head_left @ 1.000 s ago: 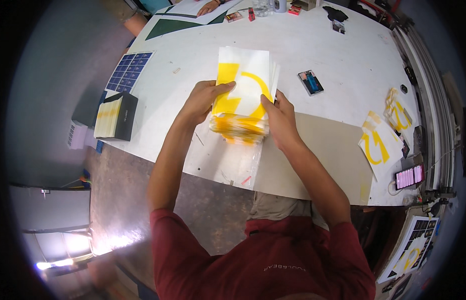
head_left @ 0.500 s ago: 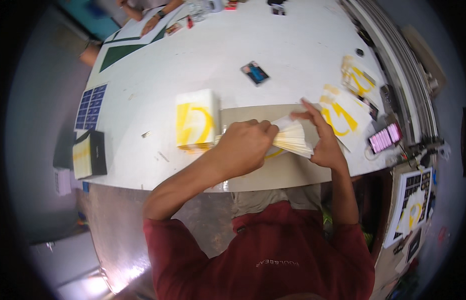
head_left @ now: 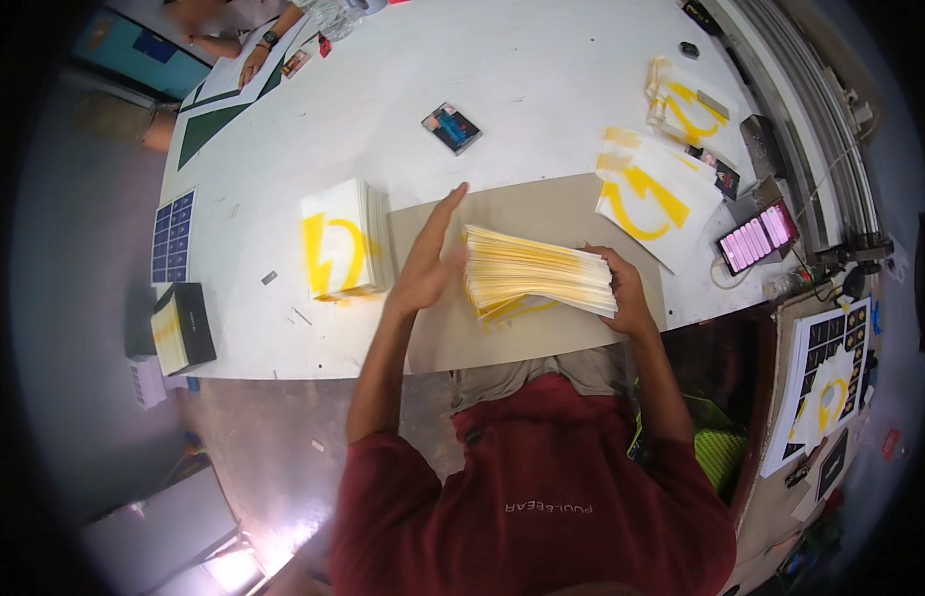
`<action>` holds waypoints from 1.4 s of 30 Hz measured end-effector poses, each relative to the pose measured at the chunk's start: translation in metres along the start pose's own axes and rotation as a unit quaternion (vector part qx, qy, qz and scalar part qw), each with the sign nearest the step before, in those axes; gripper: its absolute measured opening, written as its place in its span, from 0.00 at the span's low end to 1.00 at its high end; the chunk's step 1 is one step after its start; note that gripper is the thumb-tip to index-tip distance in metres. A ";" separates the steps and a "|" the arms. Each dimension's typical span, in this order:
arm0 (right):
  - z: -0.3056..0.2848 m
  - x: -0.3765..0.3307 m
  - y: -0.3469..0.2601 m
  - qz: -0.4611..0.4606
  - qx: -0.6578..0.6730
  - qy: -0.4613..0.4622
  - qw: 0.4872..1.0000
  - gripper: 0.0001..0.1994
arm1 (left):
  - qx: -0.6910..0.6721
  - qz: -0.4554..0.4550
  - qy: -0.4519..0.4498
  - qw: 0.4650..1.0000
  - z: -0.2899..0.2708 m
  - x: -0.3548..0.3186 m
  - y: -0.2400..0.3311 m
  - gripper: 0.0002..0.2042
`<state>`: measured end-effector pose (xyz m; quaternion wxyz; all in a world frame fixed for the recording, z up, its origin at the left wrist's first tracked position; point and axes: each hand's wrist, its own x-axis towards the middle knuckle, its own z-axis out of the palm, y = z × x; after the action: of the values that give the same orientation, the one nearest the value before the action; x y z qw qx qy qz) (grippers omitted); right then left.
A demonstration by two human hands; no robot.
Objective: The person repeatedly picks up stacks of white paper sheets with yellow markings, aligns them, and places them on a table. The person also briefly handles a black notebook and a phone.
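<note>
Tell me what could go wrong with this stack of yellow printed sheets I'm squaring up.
The stack of sheets is held edge-on between the flat left hand and the right hand, so it might fan out and slide apart. It sits near the front edge of the table, so loose sheets could drop to the floor. Pushed left, it could bump the finished pile.

You wear a dark red short-sleeved T-shirt with small pale lettering and khaki trousers; both forearms below your hands are bare
</note>
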<state>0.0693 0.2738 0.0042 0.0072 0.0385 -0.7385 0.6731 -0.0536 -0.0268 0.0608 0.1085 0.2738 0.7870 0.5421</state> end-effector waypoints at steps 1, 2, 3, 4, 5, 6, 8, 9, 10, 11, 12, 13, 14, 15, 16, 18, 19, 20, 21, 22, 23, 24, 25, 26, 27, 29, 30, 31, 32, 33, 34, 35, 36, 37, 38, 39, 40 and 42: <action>0.002 -0.003 0.001 0.007 -0.001 -0.011 1.000 0.32 | -0.072 -0.014 0.006 0.997 0.010 -0.012 -0.021 0.55; 0.003 -0.004 0.001 0.012 -0.005 -0.020 1.000 0.35 | -0.146 -0.023 0.012 0.989 0.026 -0.023 -0.039 0.55; 0.003 -0.002 0.002 0.016 -0.012 -0.021 1.000 0.39 | -0.220 -0.027 0.013 0.975 0.039 -0.025 -0.048 0.56; 0.004 -0.001 0.003 -0.015 0.004 -0.006 1.000 0.42 | -0.238 -0.021 0.033 0.971 0.048 -0.024 -0.046 0.55; 0.007 -0.001 0.003 -0.043 0.019 0.007 0.999 0.46 | -0.258 -0.016 0.054 0.965 0.058 -0.025 -0.043 0.55; 0.010 -0.001 0.003 -0.070 0.034 0.021 0.997 0.49 | -0.277 -0.011 0.075 0.958 0.066 -0.026 -0.039 0.54; 0.019 0.000 0.003 -0.069 0.036 0.022 0.997 0.52 | -0.295 -0.013 0.097 0.951 0.077 -0.025 -0.030 0.55; 0.021 -0.001 0.004 -0.068 0.037 0.023 0.997 0.54 | -0.315 -0.016 0.105 0.943 0.079 -0.028 -0.031 0.55; 0.020 -0.002 0.005 -0.070 0.046 0.026 0.996 0.54 | -0.334 -0.018 0.116 0.935 0.081 -0.029 -0.030 0.56; 0.018 -0.003 0.005 -0.073 0.056 0.028 0.995 0.53 | -0.321 -0.024 0.117 0.940 0.082 -0.030 -0.027 0.56; 0.016 -0.004 0.007 -0.075 0.065 0.031 0.995 0.53 | -0.307 -0.030 0.117 0.944 0.083 -0.031 -0.023 0.57; 0.020 -0.006 0.010 -0.076 0.045 0.038 0.995 0.52 | -0.297 -0.040 0.117 0.947 0.085 -0.034 -0.018 0.58; 0.026 -0.008 0.014 -0.077 0.025 0.046 0.996 0.52 | -0.286 -0.049 0.116 0.950 0.087 -0.036 -0.016 0.58; 0.030 -0.011 0.017 -0.077 0.006 0.053 0.996 0.51 | -0.298 -0.048 0.096 0.949 0.082 -0.043 -0.027 0.58; 0.029 -0.012 0.018 -0.073 0.007 0.053 0.996 0.50 | -0.306 -0.051 0.090 0.946 0.081 -0.048 -0.028 0.58; 0.029 -0.017 0.019 -0.062 0.009 0.053 0.997 0.48 | -0.311 -0.046 0.106 0.943 0.084 -0.052 -0.026 0.59; 0.034 -0.018 0.018 -0.058 0.023 0.073 0.995 0.47 | -0.316 -0.041 0.117 0.941 0.084 -0.053 -0.022 0.59; 0.043 -0.017 0.016 -0.053 0.038 0.093 0.994 0.47 | -0.321 -0.035 0.130 0.938 0.088 -0.050 -0.019 0.59; 0.049 -0.016 0.015 -0.048 0.052 0.114 0.991 0.46 | -0.326 -0.029 0.143 0.934 0.090 -0.050 -0.015 0.59; 0.049 -0.016 0.009 -0.062 0.020 0.112 0.992 0.47 | -0.331 -0.024 0.153 0.931 0.092 -0.051 -0.011 0.59; 0.046 -0.015 0.001 -0.075 -0.012 0.111 0.991 0.47 | -0.327 -0.017 0.157 0.932 0.091 -0.048 -0.008 0.60; 0.043 -0.013 -0.006 -0.088 -0.045 0.109 0.989 0.48 | -0.324 -0.011 0.158 0.933 0.090 -0.046 -0.004 0.60; 0.041 -0.013 -0.009 -0.087 -0.036 0.101 0.990 0.49 | -0.314 -0.008 0.151 0.937 0.085 -0.046 -0.001 0.60; 0.039 -0.014 -0.012 -0.087 -0.027 0.092 0.992 0.50 | -0.304 -0.006 0.144 0.942 0.082 -0.046 0.000 0.61; 0.037 -0.015 -0.013 -0.086 -0.018 0.083 0.993 0.52 | -0.294 -0.003 0.138 0.946 0.080 -0.047 0.001 0.61; 0.031 -0.012 0.001 -0.081 0.015 0.055 0.995 0.55 | -0.314 -0.027 0.131 0.940 0.084 -0.049 -0.012 0.62; 0.029 -0.010 0.006 -0.080 0.020 0.049 0.995 0.56 | -0.324 -0.039 0.128 0.936 0.085 -0.048 -0.016 0.62; 0.029 -0.009 0.008 -0.079 0.023 0.042 0.996 0.57 | -0.332 -0.044 0.132 0.933 0.087 -0.048 -0.013 0.62; 0.028 -0.006 0.010 -0.079 0.016 0.042 0.996 0.58 | -0.339 -0.049 0.136 0.930 0.087 -0.046 -0.008 0.62; 0.029 -0.006 0.009 -0.079 0.008 0.042 0.996 0.59 | -0.346 -0.054 0.141 0.926 0.088 -0.046 -0.006 0.63; 0.029 -0.004 0.008 -0.085 0.005 0.039 0.996 0.59 | -0.347 -0.050 0.145 0.925 0.088 -0.046 -0.007 0.62; 0.029 -0.004 0.007 -0.091 0.002 0.036 0.995 0.59 | -0.347 -0.046 0.150 0.925 0.088 -0.046 -0.010 0.62; 0.029 -0.003 0.006 -0.096 0.000 0.033 0.995 0.59 | -0.347 -0.043 0.154 0.924 0.088 -0.046 -0.012 0.61; 0.029 -0.004 0.008 -0.098 0.002 0.036 0.995 0.59 | -0.290 -0.039 0.150 0.944 0.085 -0.046 -0.012 0.60; 0.029 -0.005 0.011 -0.100 0.004 0.038 0.994 0.59 | -0.232 -0.035 0.145 0.961 0.078 -0.045 -0.013 0.60; 0.028 -0.006 0.013 -0.102 0.006 0.042 0.994 0.59 | -0.173 -0.030 0.139 0.975 0.072 -0.043 -0.012 0.59; 0.027 -0.007 0.014 -0.089 0.004 0.031 0.996 0.59 | -0.106 0.013 0.146 0.984 0.063 -0.039 -0.007 0.59; 0.024 -0.013 0.016 -0.060 -0.004 0.018 0.998 0.59 | 0.027 0.101 0.147 0.984 0.044 -0.021 0.015 0.59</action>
<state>0.0818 0.2521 -0.0147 0.0611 0.0707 -0.7372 0.6692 -0.0107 0.0000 0.0550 -0.0714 0.2718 0.7772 0.5631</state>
